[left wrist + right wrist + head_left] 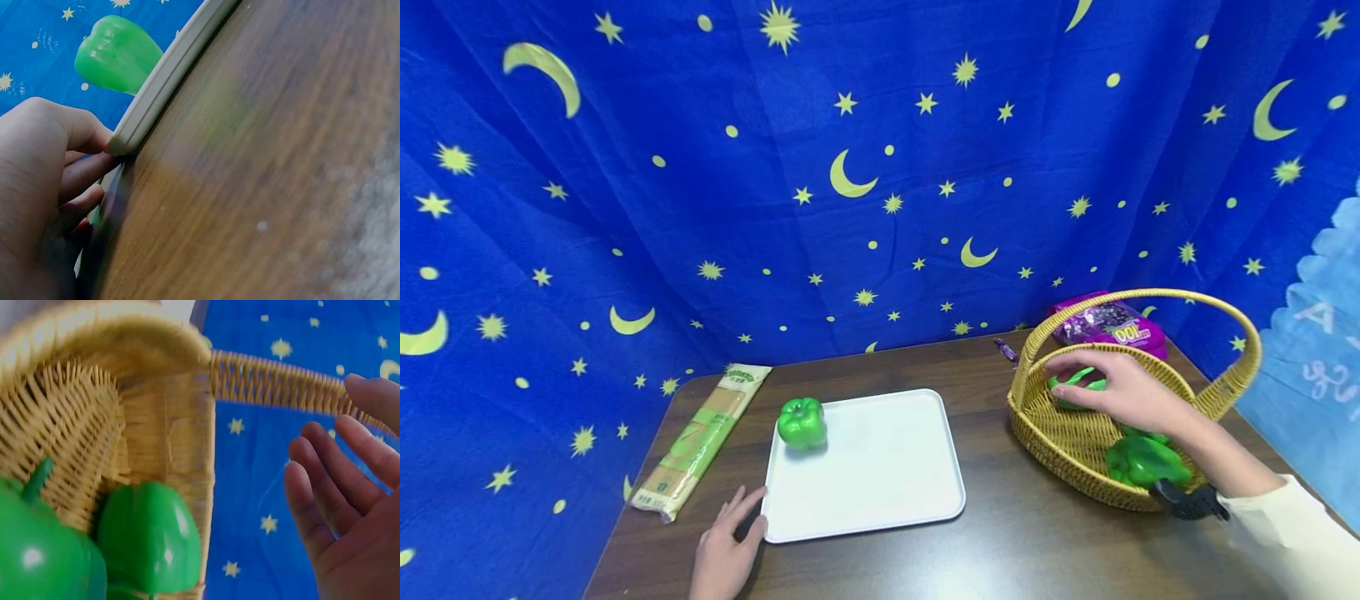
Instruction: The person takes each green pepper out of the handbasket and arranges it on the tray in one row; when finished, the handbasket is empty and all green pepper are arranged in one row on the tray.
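Note:
My left hand [726, 546] rests on the table at the near left of a white tray [880, 475]. In the left wrist view its fingertips touch the tray's rim [156, 87], without curling round it. A green bell pepper [802, 423] sits on the tray's far left corner. Over the wicker basket [1037, 446] hovers my right hand [1116, 387], palm down, with another green pepper [1075, 389] partly hidden below it. In the right wrist view the fingers are spread and hold nothing. A further green pepper [1146, 462] lies at the basket's near right, partly behind the forearm.
A long packet of noodles [700, 446] lies at the table's left. Behind the basket is a purple bag [1112, 325], with a small purple wrapped piece [1006, 352] beside it. The basket's tall handle [1150, 293] arches above the right hand. A blue starry cloth hangs behind.

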`<action>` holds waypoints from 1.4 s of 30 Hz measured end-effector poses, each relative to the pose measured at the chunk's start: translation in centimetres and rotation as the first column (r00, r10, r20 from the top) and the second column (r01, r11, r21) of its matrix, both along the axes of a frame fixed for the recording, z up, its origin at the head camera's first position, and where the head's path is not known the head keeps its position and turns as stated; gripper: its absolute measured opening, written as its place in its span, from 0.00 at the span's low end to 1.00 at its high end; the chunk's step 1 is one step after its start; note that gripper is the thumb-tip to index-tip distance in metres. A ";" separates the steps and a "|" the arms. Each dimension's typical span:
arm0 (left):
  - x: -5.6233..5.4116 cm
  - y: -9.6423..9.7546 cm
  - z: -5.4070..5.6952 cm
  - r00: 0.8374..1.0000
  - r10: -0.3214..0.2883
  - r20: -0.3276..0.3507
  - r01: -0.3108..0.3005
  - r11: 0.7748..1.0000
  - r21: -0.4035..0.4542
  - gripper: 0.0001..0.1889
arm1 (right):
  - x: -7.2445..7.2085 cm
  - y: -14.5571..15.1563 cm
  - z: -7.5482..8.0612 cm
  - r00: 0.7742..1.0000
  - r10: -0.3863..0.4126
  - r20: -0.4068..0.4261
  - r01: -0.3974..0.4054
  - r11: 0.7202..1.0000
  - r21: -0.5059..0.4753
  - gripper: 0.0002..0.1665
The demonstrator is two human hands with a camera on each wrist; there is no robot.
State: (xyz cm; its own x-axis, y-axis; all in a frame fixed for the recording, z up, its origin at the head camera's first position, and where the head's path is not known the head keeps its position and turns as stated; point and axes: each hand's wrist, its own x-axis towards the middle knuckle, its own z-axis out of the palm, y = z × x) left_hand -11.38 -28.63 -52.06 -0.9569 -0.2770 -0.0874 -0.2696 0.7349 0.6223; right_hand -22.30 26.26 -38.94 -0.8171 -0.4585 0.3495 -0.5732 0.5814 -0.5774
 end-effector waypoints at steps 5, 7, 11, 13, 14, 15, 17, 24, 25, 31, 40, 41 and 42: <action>0.1 -0.1 0.1 1.000 0.014 -0.004 -0.014 1.000 0.008 0.23 | -1.5 1.5 -0.3 0.994 -0.104 0.016 0.102 0.993 0.058 0.17; 0.2 -0.1 0.1 1.000 0.014 -0.009 -0.014 1.000 0.011 0.23 | -2.0 2.1 -0.3 0.990 -0.140 0.030 0.137 0.987 0.078 0.19; 0.4 -0.3 0.2 1.000 0.011 -0.016 -0.011 1.000 0.017 0.23 | -2.8 2.8 -0.2 0.985 -0.164 0.048 0.160 0.984 0.081 0.23; 0.5 -0.4 0.1 1.000 0.013 -0.020 -0.013 1.000 0.017 0.22 | -3.0 2.9 -0.2 0.985 -0.160 0.064 0.155 0.986 0.068 0.23; 0.6 -0.4 0.1 1.000 0.013 -0.023 -0.012 1.000 0.017 0.22 | -3.2 3.0 -0.1 0.985 -0.160 0.067 0.156 0.986 0.063 0.23; 0.6 -0.4 0.1 1.000 0.014 -0.022 -0.014 1.000 0.017 0.22 | -3.3 3.1 -0.1 0.985 -0.159 0.067 0.155 0.986 0.060 0.23; 0.6 -0.5 0.2 1.000 0.018 -0.020 -0.018 1.000 0.019 0.22 | -3.6 3.4 -0.3 0.985 -0.162 0.068 0.158 0.986 0.056 0.23; 0.8 -0.7 0.2 0.999 0.009 -0.038 -0.008 1.000 0.007 0.22 | -5.0 4.8 -1.2 0.974 -0.207 0.092 0.199 0.976 0.093 0.30; 0.8 -0.7 0.2 0.999 0.006 -0.043 -0.006 1.000 0.005 0.22 | -5.2 5.0 -1.3 0.972 -0.212 0.099 0.202 0.974 0.100 0.32; 0.9 -0.8 0.3 0.999 0.014 -0.042 -0.013 1.000 0.008 0.22 | -6.0 5.5 -2.1 0.978 -0.165 0.125 0.146 0.979 0.144 0.39; 0.4 -0.4 0.1 0.999 0.006 -0.053 -0.006 1.000 0.003 0.22 | -5.8 6.6 -3.8 0.986 -0.103 0.128 0.075 0.975 0.207 0.45; 0.3 -0.3 0.1 0.998 -0.001 -0.067 0.002 1.000 0.007 0.22 | -5.6 6.8 -3.9 0.985 -0.106 0.135 0.075 0.973 0.217 0.45; 0.2 -0.2 0.1 0.996 -0.012 -0.086 0.013 1.000 0.010 0.21 | -5.4 7.1 -4.0 0.985 -0.102 0.140 0.069 0.973 0.222 0.46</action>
State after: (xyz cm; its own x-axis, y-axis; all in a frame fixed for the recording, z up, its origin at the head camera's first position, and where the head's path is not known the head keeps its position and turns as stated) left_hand -11.17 -28.79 -51.99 -0.9643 -0.2645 -0.0076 -0.2056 0.7309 0.6508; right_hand -27.70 33.37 -42.95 -0.8919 -0.4357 0.1212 -0.4328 0.7444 -0.5084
